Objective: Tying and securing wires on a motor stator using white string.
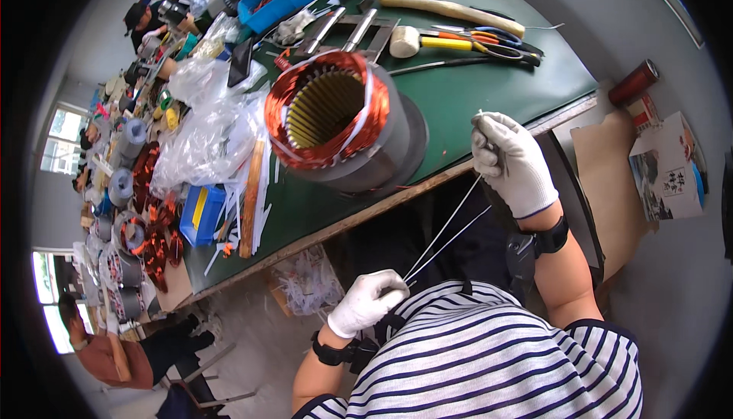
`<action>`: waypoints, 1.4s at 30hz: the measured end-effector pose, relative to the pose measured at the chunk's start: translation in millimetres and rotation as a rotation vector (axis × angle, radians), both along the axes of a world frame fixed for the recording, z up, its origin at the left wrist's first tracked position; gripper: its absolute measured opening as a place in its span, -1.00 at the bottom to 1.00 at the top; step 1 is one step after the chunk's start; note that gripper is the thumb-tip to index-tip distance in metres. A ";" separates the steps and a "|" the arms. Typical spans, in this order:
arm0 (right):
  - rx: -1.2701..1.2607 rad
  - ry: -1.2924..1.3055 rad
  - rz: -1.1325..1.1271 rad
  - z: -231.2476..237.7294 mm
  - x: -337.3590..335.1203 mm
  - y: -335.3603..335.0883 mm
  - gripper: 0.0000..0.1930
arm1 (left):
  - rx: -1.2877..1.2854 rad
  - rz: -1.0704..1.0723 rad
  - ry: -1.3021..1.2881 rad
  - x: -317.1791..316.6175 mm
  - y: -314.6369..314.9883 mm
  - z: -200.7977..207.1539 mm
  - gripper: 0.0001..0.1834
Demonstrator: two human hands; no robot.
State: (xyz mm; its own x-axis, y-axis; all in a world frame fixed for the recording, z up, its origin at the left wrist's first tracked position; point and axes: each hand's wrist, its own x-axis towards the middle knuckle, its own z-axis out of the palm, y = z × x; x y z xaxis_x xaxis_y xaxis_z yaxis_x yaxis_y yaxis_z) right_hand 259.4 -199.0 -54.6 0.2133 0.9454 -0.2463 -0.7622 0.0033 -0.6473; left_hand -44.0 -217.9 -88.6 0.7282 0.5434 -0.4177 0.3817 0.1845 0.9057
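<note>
Left hand and right hand (gloved) pinch white cord, 2 strands showing.

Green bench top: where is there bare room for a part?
The widest bare patch of green bench top lies right of the stator, between the yellow-handled tool and the front edge near the right hand. A narrower one separates the stator from the white strips. The left is crowded with plastic bags and a blue bin.
</note>
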 end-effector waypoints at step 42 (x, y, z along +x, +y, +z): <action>0.159 -0.426 0.232 18.1 -120.7 -12.6 -0.89 | 0.725 0.458 -0.206 24.0 35.3 56.8 -0.91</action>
State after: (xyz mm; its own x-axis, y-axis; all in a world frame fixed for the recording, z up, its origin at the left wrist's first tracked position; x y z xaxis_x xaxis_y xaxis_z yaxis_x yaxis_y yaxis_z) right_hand 138.6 -211.6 -36.5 0.0439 0.9985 -0.0323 -0.4229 -0.0107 -0.9061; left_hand -19.9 -182.6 -31.8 0.3966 0.8808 0.2588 0.2269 -0.3672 0.9020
